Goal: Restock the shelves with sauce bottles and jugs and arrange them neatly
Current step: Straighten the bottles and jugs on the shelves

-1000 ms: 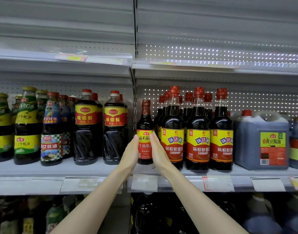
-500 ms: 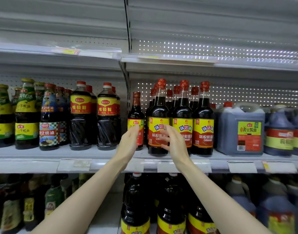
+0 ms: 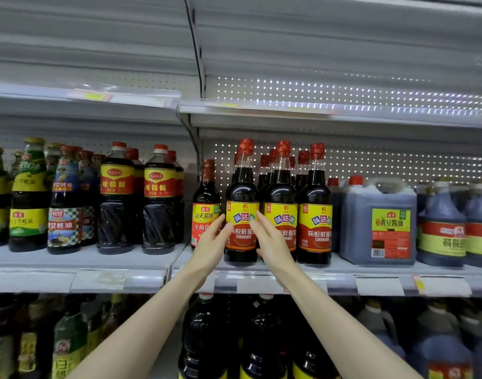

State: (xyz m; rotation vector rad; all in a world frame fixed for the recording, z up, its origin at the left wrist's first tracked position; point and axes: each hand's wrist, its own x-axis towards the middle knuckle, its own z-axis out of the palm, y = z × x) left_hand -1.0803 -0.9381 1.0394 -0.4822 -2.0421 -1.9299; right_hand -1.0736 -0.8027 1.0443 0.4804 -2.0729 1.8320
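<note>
Centre of frame: a bottle [image 3: 241, 242] with a yellow-and-red label stands upright at the front of the middle shelf [image 3: 70, 258], leftmost in its row. The left hand [image 3: 211, 242] and right hand [image 3: 272, 242] flank it, fingers straight, grasping nothing; whether the fingertips touch it cannot be told. The left hand hides the lower label of a small bottle [image 3: 207, 192] just beside it; the right hand covers part of the neighbour [image 3: 282, 192]. Right: a jug [image 3: 379, 222]. The lower bottles [image 3: 207, 337] are dark, blurred and cut off at the bottom edge
</note>
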